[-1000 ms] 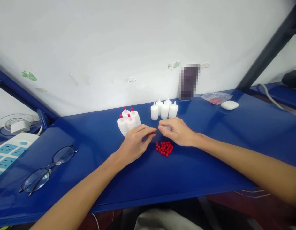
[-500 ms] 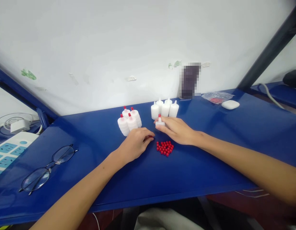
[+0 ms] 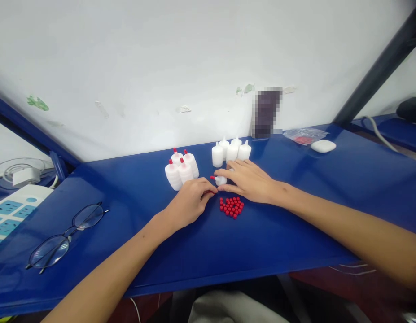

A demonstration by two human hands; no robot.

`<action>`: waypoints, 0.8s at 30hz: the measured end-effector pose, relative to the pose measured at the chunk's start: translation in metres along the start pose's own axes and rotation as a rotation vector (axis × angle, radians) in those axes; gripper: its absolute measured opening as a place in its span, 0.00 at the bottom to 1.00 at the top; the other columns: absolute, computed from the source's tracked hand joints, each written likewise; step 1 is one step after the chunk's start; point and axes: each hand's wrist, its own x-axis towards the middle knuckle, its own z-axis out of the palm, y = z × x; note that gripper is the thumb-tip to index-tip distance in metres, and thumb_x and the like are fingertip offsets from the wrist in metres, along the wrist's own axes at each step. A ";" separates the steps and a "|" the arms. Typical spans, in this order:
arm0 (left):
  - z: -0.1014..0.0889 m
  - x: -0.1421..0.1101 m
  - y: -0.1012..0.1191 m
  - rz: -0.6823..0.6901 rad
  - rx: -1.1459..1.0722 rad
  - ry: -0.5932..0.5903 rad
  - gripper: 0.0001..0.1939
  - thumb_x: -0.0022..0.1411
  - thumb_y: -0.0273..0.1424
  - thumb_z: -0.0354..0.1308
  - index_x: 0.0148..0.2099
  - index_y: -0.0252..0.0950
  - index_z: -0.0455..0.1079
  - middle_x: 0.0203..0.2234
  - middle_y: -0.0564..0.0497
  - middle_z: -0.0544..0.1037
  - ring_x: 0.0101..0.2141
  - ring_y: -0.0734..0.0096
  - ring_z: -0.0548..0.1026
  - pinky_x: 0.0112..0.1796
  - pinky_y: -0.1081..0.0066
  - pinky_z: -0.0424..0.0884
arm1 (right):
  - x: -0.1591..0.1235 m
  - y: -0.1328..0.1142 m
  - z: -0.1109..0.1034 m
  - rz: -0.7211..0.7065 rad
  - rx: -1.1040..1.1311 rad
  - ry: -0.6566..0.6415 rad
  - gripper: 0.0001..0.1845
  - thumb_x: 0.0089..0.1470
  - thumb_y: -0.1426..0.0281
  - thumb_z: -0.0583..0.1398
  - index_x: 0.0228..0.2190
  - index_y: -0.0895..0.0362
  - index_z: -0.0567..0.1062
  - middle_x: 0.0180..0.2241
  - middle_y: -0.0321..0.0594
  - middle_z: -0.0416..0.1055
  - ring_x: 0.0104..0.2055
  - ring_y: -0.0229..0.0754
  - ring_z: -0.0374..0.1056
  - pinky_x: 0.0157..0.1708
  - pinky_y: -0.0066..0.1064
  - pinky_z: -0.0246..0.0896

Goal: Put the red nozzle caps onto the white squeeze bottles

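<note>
My right hand (image 3: 250,180) grips a small white bottle with a red cap (image 3: 220,180), tipped on its side with the cap pointing left. My left hand (image 3: 190,200) rests curled on the blue table (image 3: 295,215), its fingertips pinched close to the bottle's cap; whether it holds anything is hidden. A pile of loose red caps (image 3: 231,207) lies just in front of both hands. Behind my left hand stands a cluster of capped white bottles (image 3: 181,169). Behind my right hand stands a group of uncapped white bottles (image 3: 230,151).
Glasses (image 3: 64,235) lie at the table's left front. A white power strip (image 3: 9,213) and cables sit at far left. A plastic bag with red caps (image 3: 304,135) and a white case (image 3: 323,146) lie at back right. A dark post (image 3: 379,67) rises on the right.
The bottle in my right hand has gone from upright to lying on its side, lower and toward my left hand. My left hand has barely moved.
</note>
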 end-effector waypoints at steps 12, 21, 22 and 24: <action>0.003 -0.001 -0.002 0.028 0.051 -0.012 0.08 0.66 0.21 0.55 0.43 0.34 0.75 0.37 0.50 0.79 0.38 0.67 0.76 0.40 0.68 0.73 | -0.003 -0.002 -0.001 -0.042 -0.170 -0.019 0.27 0.66 0.53 0.45 0.57 0.52 0.67 0.46 0.51 0.70 0.42 0.50 0.67 0.39 0.37 0.49; 0.008 -0.001 -0.001 0.109 -0.002 0.241 0.07 0.66 0.23 0.57 0.43 0.35 0.75 0.37 0.50 0.79 0.37 0.70 0.77 0.40 0.70 0.75 | -0.004 0.000 -0.004 -0.022 -0.074 -0.007 0.28 0.65 0.53 0.45 0.55 0.56 0.70 0.43 0.49 0.72 0.41 0.50 0.68 0.39 0.38 0.53; 0.008 -0.001 0.000 0.109 -0.007 0.264 0.07 0.66 0.23 0.57 0.43 0.35 0.75 0.37 0.50 0.79 0.37 0.71 0.77 0.40 0.70 0.75 | -0.003 -0.001 -0.005 -0.021 -0.076 -0.016 0.27 0.66 0.54 0.45 0.53 0.55 0.72 0.42 0.48 0.72 0.40 0.49 0.68 0.38 0.38 0.52; 0.009 0.000 0.000 0.106 -0.017 0.294 0.07 0.66 0.23 0.57 0.43 0.35 0.75 0.37 0.50 0.79 0.37 0.71 0.77 0.40 0.70 0.76 | -0.003 -0.002 -0.007 -0.022 -0.077 -0.034 0.25 0.67 0.56 0.44 0.49 0.54 0.73 0.41 0.48 0.72 0.39 0.49 0.68 0.38 0.38 0.52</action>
